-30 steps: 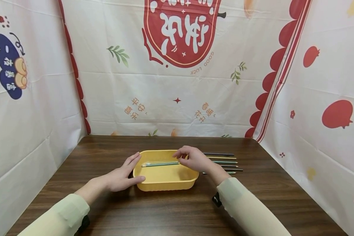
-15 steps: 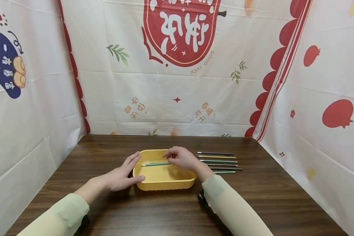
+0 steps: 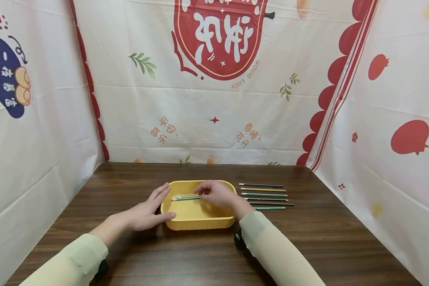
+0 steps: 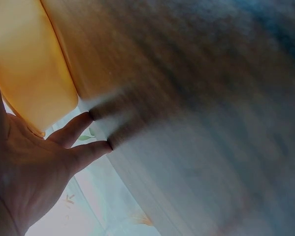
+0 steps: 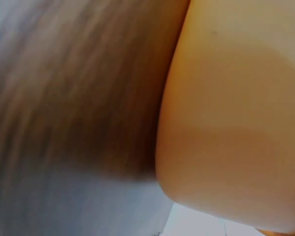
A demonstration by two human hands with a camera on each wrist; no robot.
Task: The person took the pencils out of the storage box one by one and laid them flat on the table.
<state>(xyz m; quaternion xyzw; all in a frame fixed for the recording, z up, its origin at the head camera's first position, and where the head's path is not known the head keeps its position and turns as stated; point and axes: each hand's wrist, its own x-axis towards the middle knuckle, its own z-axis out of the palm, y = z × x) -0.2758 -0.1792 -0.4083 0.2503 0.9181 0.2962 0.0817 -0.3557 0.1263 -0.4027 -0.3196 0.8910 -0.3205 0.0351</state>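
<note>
A yellow plastic tray point(image 3: 200, 225) stands on the table with two teal-green pencils point(image 3: 184, 198) lying lengthwise inside, white ends to the left. Spread against the tray's left end is my left hand point(image 3: 144, 214), its thumb at the near rim and its straight fingers at the far corner. In the left wrist view, fingers point(image 4: 73, 129) extend beside the tray wall. Inside the tray, my right hand point(image 3: 218, 193) reaches down with bent fingers at the pencils and covers their right part. Whether it pinches one is hidden. The right wrist view holds only the tray's wall point(image 5: 231, 123).
Right of the tray, several pencils point(image 3: 264, 194) lie side by side in a row on the dark wooden table point(image 3: 186, 258). The right forearm passes close to the row's near side. Printed white cloth point(image 3: 200, 95) encloses the table at the back and sides.
My right hand has moved left and lower into the tray, over the two pencils, which stay put. The left hand and tray have hardly moved. More of the pencil row now shows.
</note>
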